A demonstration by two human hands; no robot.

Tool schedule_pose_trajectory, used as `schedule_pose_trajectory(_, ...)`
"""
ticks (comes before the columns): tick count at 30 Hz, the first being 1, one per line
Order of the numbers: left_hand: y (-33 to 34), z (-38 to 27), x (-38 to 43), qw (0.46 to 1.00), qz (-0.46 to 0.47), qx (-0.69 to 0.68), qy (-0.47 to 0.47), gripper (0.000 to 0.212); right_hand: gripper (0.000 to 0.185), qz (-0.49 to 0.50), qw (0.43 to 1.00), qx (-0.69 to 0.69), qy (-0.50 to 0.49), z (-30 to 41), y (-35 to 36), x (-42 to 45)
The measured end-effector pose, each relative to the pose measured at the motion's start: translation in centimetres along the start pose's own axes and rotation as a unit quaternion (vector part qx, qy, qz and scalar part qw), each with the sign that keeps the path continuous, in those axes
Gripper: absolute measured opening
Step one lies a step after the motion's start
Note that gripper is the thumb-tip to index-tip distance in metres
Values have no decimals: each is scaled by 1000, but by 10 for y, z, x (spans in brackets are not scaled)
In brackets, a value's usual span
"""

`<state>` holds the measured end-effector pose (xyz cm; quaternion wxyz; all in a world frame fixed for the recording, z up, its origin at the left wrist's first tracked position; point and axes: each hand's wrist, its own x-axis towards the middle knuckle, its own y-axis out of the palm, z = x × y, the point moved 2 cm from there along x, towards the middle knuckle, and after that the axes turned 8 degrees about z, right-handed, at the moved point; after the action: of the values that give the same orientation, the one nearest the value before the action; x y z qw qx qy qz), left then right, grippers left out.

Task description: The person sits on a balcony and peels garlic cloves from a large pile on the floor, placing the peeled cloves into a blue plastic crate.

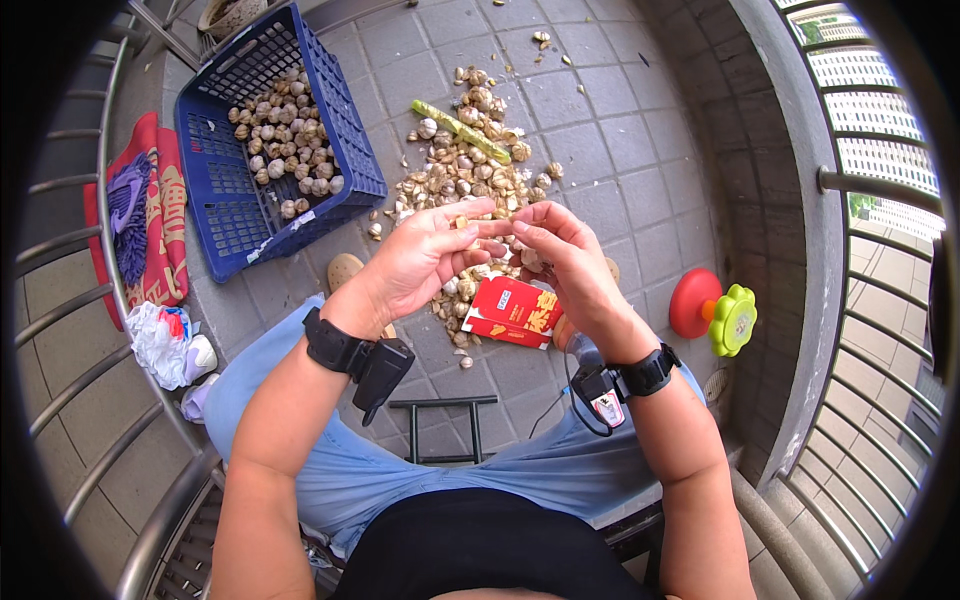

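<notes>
My left hand (431,255) is held palm up above a heap of garlic cloves (457,176), with a small garlic clove (460,222) between its fingers. Close beside it, my right hand (559,244) has thumb and forefinger pinched together near the left fingertips; whether something small is between them cannot be told. Below the hands a red cardboard box (514,311) lies on the cloves and tiles. A green strip (461,131) rests across the heap. Whole garlic bulbs (289,131) fill part of a blue plastic crate (360,161) at the upper left.
At right stands a red and green plastic object (731,320) by the wall. Metal railings (877,180) run along both sides. A red cloth (171,217), a purple microfibre item (129,214) and a white plastic bag (157,345) lie at left. Garlic bits are scattered on the tiles.
</notes>
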<state>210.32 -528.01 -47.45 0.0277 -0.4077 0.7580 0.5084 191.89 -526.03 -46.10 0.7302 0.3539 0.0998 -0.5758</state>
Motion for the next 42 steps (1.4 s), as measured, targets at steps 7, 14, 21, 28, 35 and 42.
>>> schedule_pose_trajectory(7,-10,9,3,999,15,48,1,41,20,15,997,-71,-25,-2,0,1)
schedule_pose_trajectory(14,-10,30,8,991,-118,-53,-25,35,31,62,995,-32,-65,-7,11,-1)
schedule_pose_trajectory(21,-52,17,6,980,-117,-161,13,37,41,-2,974,-187,-128,0,12,10)
schedule_pose_trajectory(28,-171,-80,-22,881,-400,-11,252,34,33,-31,986,-124,-110,42,-19,-1)
schedule_pose_trajectory(35,-290,-121,-49,742,-604,290,19,76,31,-85,982,-58,-159,85,-71,-20)
schedule_pose_trajectory(42,-205,-93,-6,608,-407,651,200,22,33,-127,973,-39,-191,105,-82,-40)
